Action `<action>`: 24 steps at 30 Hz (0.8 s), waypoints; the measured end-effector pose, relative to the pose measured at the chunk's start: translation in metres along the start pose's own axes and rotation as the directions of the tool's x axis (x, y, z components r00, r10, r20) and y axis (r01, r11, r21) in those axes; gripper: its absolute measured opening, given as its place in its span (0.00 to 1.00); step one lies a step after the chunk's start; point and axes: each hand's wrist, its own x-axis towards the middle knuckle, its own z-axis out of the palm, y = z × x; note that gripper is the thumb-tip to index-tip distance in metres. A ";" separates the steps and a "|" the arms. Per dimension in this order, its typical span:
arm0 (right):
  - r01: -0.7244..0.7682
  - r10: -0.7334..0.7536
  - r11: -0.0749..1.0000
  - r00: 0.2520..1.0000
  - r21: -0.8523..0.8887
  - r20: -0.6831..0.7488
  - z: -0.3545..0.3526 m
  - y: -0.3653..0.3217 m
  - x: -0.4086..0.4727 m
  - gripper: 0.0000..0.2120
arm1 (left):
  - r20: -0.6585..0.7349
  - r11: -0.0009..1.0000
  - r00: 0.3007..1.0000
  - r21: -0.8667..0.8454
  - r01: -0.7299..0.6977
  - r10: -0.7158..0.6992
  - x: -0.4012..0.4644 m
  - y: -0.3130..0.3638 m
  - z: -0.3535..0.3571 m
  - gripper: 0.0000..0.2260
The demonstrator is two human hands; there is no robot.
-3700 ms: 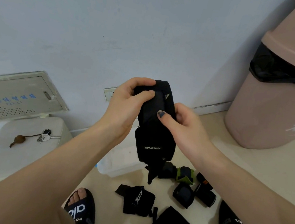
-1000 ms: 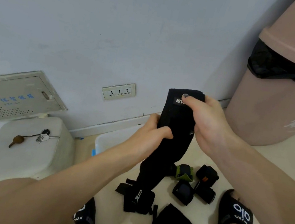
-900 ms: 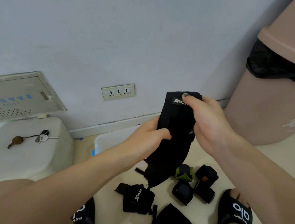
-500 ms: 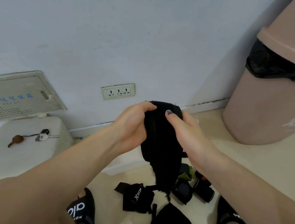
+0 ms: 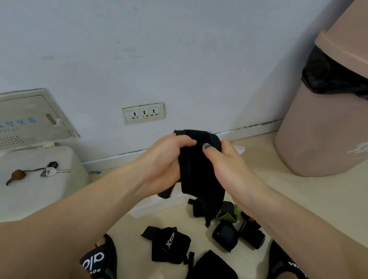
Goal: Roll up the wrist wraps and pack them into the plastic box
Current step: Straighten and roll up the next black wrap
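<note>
left hand point(image 5: 164, 162) fingers curled, gripping black wrist wrap point(image 5: 200, 171); right hand point(image 5: 228, 168) pinching same wrap.

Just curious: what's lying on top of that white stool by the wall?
On the white stool lies a bunch of keys tied by a cord to a small brown charm. Nothing there is covered.

Single head-worn wide-angle view; looks forward and down, close over both forearms, toward floor point(image 5: 310, 201) and wall point(image 5: 144, 41)
</note>
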 end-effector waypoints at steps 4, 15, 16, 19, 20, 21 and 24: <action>0.000 -0.001 0.999 1.000 0.038 0.031 -0.002 -0.002 -0.001 0.10 | -0.058 0.996 0.996 0.063 -0.062 0.065 0.000 0.007 -0.001 0.13; -0.003 0.018 0.977 0.997 0.214 -0.069 -0.017 -0.012 0.002 0.10 | -0.064 0.922 0.990 0.376 -0.093 0.126 -0.005 0.003 0.007 0.14; -0.013 0.031 0.972 0.997 0.235 -0.071 -0.018 -0.011 0.004 0.10 | -0.080 0.920 0.988 0.381 -0.094 0.134 -0.005 0.002 0.007 0.15; -0.048 0.068 0.957 0.996 0.284 -0.059 -0.017 -0.008 0.007 0.12 | -0.156 0.896 0.970 0.432 -0.102 0.186 -0.004 -0.001 0.007 0.19; -0.055 0.076 0.951 0.995 0.304 -0.058 -0.016 -0.008 0.008 0.12 | -0.150 0.886 0.968 0.450 -0.116 0.203 -0.004 0.000 0.006 0.20; -0.059 0.083 0.942 0.995 0.332 -0.059 -0.016 -0.008 0.008 0.12 | -0.129 0.878 0.968 0.459 -0.132 0.213 -0.005 0.000 0.006 0.21; -0.065 0.096 0.898 0.994 0.435 -0.049 -0.021 -0.011 0.008 0.11 | -0.017 0.858 0.978 0.483 -0.173 0.207 -0.006 -0.003 0.008 0.22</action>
